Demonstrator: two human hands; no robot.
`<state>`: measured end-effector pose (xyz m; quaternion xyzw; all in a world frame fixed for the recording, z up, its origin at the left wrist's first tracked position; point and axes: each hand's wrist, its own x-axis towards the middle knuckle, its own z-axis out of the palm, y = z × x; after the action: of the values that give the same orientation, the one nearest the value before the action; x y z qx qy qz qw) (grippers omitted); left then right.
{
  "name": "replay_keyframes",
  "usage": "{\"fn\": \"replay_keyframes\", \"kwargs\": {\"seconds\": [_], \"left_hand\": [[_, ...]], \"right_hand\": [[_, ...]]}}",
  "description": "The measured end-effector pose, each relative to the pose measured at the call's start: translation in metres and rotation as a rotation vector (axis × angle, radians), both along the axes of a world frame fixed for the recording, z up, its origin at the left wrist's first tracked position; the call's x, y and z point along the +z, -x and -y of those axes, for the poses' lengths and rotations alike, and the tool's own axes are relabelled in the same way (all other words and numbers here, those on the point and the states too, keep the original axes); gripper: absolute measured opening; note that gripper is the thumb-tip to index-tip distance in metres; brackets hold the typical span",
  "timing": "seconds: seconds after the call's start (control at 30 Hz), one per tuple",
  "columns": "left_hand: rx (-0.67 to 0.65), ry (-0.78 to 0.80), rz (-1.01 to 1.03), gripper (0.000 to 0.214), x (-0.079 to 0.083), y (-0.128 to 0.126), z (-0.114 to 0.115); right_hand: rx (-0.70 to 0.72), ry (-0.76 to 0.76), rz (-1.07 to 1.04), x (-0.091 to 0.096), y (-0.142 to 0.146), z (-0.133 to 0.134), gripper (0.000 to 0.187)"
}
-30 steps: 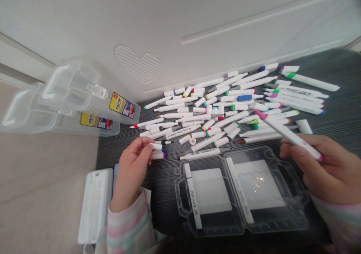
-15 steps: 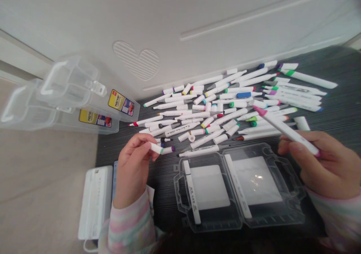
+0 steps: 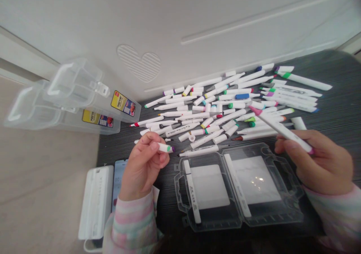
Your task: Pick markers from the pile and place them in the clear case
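Between thumb and fingers, my left hand (image 3: 145, 163) pinches a white marker cap (image 3: 163, 147) with a green end. A purple-ended cap pokes out just behind it. On the right, my right hand (image 3: 318, 160) is closed around an uncapped white marker (image 3: 284, 130), its pink tip pointing up and left over the pile. Many loose white markers and caps (image 3: 210, 114) in mixed colours lie spread beyond both hands. Below them a clear plastic case (image 3: 239, 216) lies unfolded, with one white marker (image 3: 192, 192) in its left half and another white marker (image 3: 237, 186) in the right half.
Two clear marker boxes (image 3: 84, 82) with yellow labels stand at the left edge of the dark table (image 3: 335, 133). A white power strip (image 3: 96, 203) and a phone (image 3: 120, 175) lie near my left forearm. Behind the pile rises a white panel (image 3: 225, 9) with a ribbed heart.
My left hand has shifted slightly right and turned the cap so its green end faces me more. My right hand keeps the pink marker, moved slightly left in view.
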<state>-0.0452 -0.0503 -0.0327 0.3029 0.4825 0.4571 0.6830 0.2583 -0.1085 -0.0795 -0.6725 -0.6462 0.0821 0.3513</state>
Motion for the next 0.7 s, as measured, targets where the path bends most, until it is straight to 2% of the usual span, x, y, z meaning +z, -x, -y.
{"fn": "replay_keyframes", "kwargs": {"seconds": [0.13,0.33,0.43,0.57,0.7], "left_hand": [[-0.001,-0.084,-0.028,0.011,-0.005,-0.001,0.002],[0.043,-0.289,-0.467,0.017,-0.014,-0.002,0.006],[-0.039,-0.394,-0.800,0.015,-0.016,-0.002,0.005],[-0.243,-0.592,-1.267,0.015,-0.019,-0.003,0.002],[-0.350,-0.766,-1.415,0.014,-0.023,-0.004,0.000]], "right_hand": [[0.008,-0.005,-0.001,0.000,0.000,0.000,0.012],[0.023,0.006,-0.017,0.000,-0.001,0.000,0.012],[0.014,-0.002,-0.011,-0.001,-0.001,0.000,0.012],[0.005,0.006,-0.031,-0.001,0.000,0.000,0.011],[-0.012,0.006,-0.044,0.000,0.001,0.000,0.011]]}}
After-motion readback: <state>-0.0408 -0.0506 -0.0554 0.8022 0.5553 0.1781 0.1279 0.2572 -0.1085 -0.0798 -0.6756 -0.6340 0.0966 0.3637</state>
